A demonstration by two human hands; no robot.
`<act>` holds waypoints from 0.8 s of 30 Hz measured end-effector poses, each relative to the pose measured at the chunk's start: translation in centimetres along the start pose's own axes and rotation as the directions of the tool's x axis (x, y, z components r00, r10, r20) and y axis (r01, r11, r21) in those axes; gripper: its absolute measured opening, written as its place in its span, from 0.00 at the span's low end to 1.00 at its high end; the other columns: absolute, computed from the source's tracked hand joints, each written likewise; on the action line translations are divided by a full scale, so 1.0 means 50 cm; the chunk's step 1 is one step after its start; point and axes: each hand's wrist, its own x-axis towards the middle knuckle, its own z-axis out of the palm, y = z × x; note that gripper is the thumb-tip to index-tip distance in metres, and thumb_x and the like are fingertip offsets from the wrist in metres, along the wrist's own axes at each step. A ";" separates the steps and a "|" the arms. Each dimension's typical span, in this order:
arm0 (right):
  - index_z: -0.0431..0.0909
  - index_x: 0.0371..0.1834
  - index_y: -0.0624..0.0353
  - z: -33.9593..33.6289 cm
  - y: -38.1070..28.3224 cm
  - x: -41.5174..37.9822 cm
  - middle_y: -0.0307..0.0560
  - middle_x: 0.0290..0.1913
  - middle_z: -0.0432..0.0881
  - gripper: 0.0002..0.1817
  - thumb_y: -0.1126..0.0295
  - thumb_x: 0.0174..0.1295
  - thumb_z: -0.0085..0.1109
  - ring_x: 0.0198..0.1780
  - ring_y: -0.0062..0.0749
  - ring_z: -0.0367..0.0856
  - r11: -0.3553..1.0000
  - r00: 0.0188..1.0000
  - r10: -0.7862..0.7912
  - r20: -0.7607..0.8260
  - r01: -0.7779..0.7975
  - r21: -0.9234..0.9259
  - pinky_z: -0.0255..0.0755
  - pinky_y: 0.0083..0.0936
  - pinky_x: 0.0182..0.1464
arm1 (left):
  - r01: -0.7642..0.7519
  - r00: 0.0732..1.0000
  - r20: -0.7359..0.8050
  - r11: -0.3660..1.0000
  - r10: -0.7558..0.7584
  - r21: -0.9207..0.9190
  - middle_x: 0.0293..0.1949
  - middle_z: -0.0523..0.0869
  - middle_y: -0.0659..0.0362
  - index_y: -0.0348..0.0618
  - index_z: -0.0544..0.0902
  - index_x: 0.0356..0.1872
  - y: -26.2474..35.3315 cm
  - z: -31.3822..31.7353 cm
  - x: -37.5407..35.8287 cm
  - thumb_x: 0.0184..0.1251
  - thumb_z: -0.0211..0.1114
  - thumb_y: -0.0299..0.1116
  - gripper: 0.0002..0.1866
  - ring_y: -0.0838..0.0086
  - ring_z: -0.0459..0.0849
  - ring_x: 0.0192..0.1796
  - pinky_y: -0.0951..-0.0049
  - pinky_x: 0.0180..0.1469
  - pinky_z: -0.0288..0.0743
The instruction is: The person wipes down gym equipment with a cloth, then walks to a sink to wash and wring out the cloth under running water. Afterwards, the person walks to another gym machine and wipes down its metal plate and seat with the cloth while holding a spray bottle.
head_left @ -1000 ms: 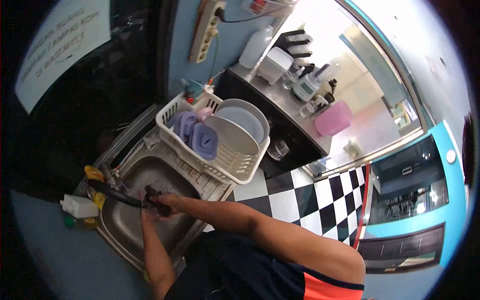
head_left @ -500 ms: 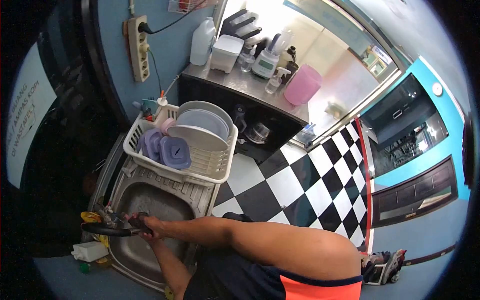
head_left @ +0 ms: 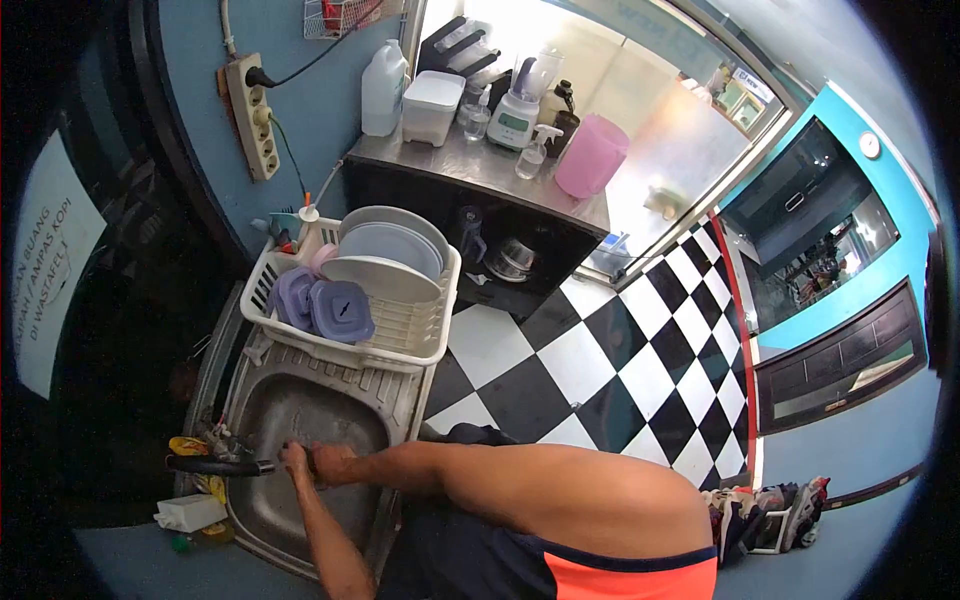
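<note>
Left hand: left hand [head_left: 295,460] stays over the sink [head_left: 300,400], fingers curled at the black handle [head_left: 215,465]; grip too small to tell.
Right hand: right hand [head_left: 330,462] now just beside it, closure unclear.
Handle: sits slightly lower than before, by the tap [head_left: 218,438].
Dish rack [head_left: 420,345]: unchanged.

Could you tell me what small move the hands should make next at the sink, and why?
Probably keep both hands low over the sink and go on rubbing: the left hand and right hand meet at the end of the black handle, which juts over the basin beside the tap.
</note>
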 end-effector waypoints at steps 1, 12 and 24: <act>0.81 0.45 0.63 0.033 0.011 0.021 0.55 0.43 0.86 0.19 0.58 0.61 0.59 0.47 0.52 0.85 0.999 0.997 -0.037 -0.061 0.038 0.006 0.77 0.44 0.51 | 0.006 0.990 0.138 0.991 0.013 -0.133 0.48 0.81 0.51 0.34 0.75 0.59 0.016 -0.005 -0.017 0.71 0.51 0.56 0.32 0.57 0.82 0.47 0.54 0.49 0.76; 0.78 0.54 0.62 0.058 -0.016 0.102 0.56 0.47 0.86 0.22 0.59 0.61 0.60 0.48 0.52 0.85 0.513 0.935 -0.174 0.310 -0.183 0.838 0.78 0.45 0.50 | 0.237 0.790 0.290 0.168 0.540 -0.957 0.53 0.80 0.54 0.42 0.72 0.66 -0.036 -0.052 -0.116 0.71 0.54 0.58 0.34 0.61 0.81 0.51 0.59 0.52 0.75; 0.77 0.54 0.62 0.046 -0.050 0.116 0.56 0.48 0.85 0.23 0.59 0.60 0.61 0.49 0.52 0.85 0.070 0.922 -0.260 0.287 -0.278 0.958 0.78 0.45 0.49 | 0.066 0.863 0.120 0.125 0.490 -0.990 0.55 0.79 0.53 0.43 0.73 0.65 -0.014 -0.045 -0.108 0.68 0.58 0.56 0.32 0.61 0.79 0.55 0.59 0.56 0.74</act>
